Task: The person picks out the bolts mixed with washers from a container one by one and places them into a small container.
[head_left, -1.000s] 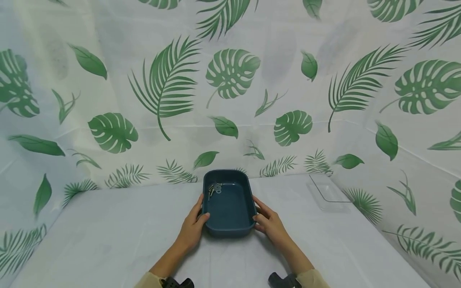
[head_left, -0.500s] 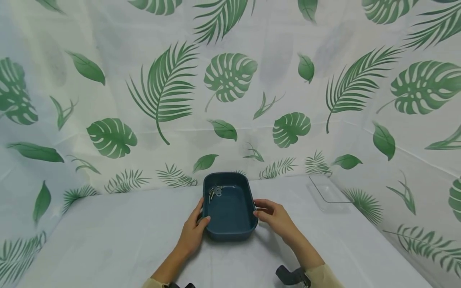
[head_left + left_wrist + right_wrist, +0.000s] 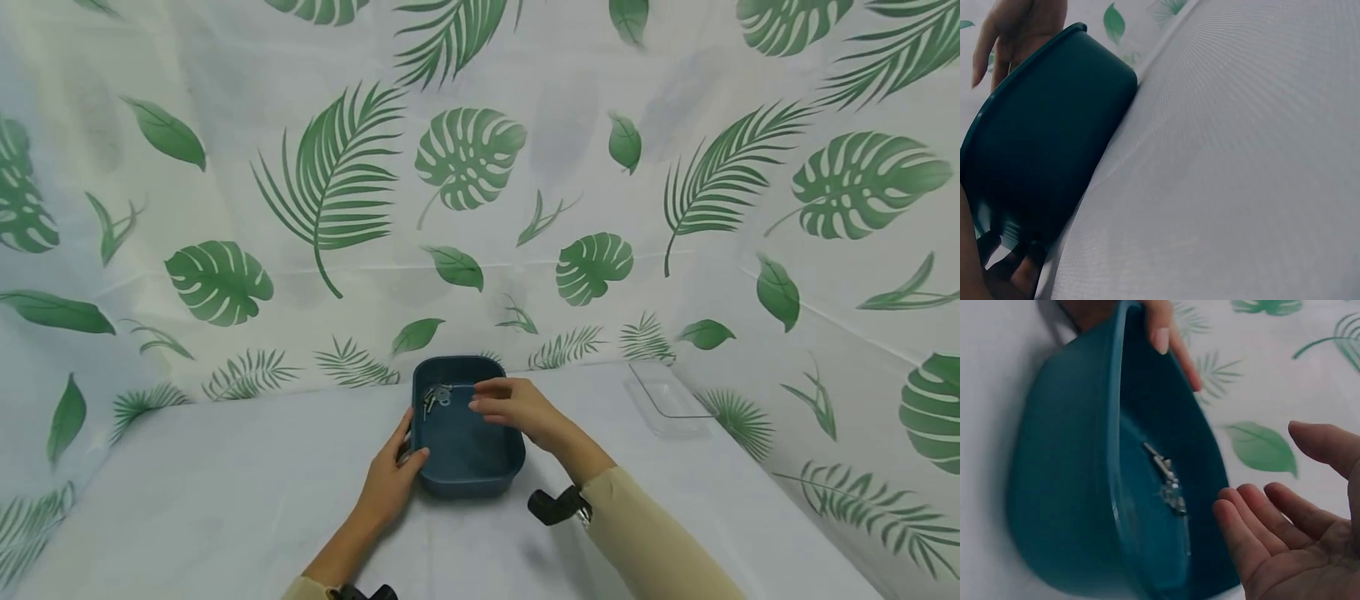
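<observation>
A deep dark-blue plastic tray [image 3: 461,457] stands on the white cloth. Small metal hardware [image 3: 437,397] lies in its far left part; in the right wrist view the metal pieces [image 3: 1170,481] look like screws and washers in a loose pile. My left hand [image 3: 388,482] grips the tray's left side, thumb at the rim and the other fingers mostly hidden along the outer wall. Over the tray's right half hovers my right hand [image 3: 521,408], apart from the metal pieces. Its fingers [image 3: 1254,519] are extended, with thumb spread and nothing held.
A clear plastic container [image 3: 675,427] with a dark line along its edge sits at the back right of the table. White cloth [image 3: 247,492] covers the tabletop. Behind it hangs a leaf-print backdrop [image 3: 517,183], which also runs along both sides.
My right hand has let go of the tray's right side, risen and moved left over the tray. The left hand keeps its hold, and the metal pieces stay in the same corner.
</observation>
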Motion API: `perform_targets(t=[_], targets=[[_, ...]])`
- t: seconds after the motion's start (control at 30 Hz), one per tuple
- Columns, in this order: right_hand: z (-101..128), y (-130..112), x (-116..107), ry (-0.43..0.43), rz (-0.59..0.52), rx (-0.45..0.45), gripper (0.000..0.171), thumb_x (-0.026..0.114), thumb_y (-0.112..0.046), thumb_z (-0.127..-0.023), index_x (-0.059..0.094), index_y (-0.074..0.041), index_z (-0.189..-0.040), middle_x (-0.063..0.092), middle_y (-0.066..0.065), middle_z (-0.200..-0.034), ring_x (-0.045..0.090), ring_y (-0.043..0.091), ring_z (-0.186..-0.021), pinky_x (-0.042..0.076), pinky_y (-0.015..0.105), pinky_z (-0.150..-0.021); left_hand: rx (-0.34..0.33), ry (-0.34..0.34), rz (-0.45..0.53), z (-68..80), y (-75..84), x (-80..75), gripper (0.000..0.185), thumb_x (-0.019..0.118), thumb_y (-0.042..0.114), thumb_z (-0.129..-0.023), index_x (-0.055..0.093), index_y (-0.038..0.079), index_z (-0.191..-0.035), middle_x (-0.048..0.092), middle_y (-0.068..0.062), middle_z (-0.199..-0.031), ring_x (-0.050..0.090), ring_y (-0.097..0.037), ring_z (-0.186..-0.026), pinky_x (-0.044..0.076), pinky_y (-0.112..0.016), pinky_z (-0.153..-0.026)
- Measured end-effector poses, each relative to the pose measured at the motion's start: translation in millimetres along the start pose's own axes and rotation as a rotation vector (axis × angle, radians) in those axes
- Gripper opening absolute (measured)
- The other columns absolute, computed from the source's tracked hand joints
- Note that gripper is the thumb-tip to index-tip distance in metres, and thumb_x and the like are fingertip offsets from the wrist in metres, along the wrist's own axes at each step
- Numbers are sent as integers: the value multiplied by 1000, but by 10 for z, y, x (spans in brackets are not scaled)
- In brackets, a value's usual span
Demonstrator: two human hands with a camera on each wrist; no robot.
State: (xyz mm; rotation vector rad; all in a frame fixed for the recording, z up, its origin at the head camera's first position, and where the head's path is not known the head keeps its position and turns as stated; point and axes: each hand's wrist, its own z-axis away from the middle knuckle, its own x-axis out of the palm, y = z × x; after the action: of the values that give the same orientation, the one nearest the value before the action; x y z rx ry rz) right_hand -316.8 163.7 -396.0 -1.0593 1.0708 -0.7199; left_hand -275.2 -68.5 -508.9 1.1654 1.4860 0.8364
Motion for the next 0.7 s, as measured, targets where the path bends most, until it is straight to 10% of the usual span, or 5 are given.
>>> perform_targets(t=[0.7], targets=[[-742, 130, 432, -2, -81, 209, 52, 63, -18, -100, 51, 13, -140, 61, 29, -137, 64, 38, -124, 56, 44, -102, 8, -13, 56, 14, 20, -17, 65, 58, 19, -102, 29, 19, -161, 33, -13, -165, 46, -39, -143, 44, -52, -112]])
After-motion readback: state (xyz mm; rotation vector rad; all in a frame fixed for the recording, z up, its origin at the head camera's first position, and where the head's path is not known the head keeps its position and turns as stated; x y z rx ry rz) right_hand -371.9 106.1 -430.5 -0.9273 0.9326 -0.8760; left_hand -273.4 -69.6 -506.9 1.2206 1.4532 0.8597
